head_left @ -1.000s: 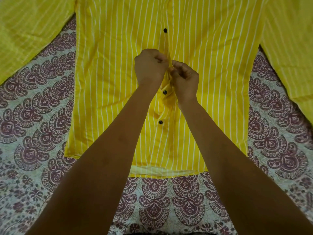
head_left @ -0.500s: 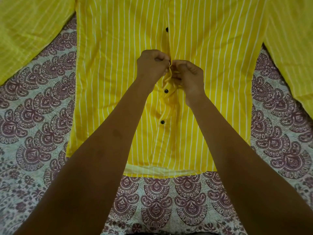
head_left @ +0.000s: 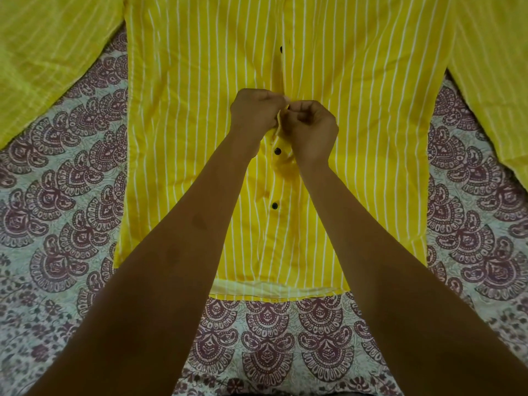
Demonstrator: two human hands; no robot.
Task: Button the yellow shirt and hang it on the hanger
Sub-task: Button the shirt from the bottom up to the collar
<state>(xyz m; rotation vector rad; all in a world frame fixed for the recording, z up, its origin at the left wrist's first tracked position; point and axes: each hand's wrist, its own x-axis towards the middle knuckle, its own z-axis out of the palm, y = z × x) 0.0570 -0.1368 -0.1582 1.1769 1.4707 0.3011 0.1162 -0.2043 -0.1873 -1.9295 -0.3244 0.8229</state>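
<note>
Yellow shirt (head_left: 200, 110) lies flat, front up, on printed bedsheet (head_left: 71, 195), sleeves spread to both sides. L hand (head_left: 254, 112) & R hand (head_left: 311, 130) meet at mid placket, fingers curled, each pinching a placket edge. Button betw. them is hidden by the fingers, so can't tell if it's through its hole. Lower buttons (head_left: 277, 150) below the hands look fastened, fabric closed around them. Upper button (head_left: 281, 48) above the hands: state unclear. Hanger not in view. Est. buttoning approx. half done; left = current button, upper ones, then hanging.
</note>
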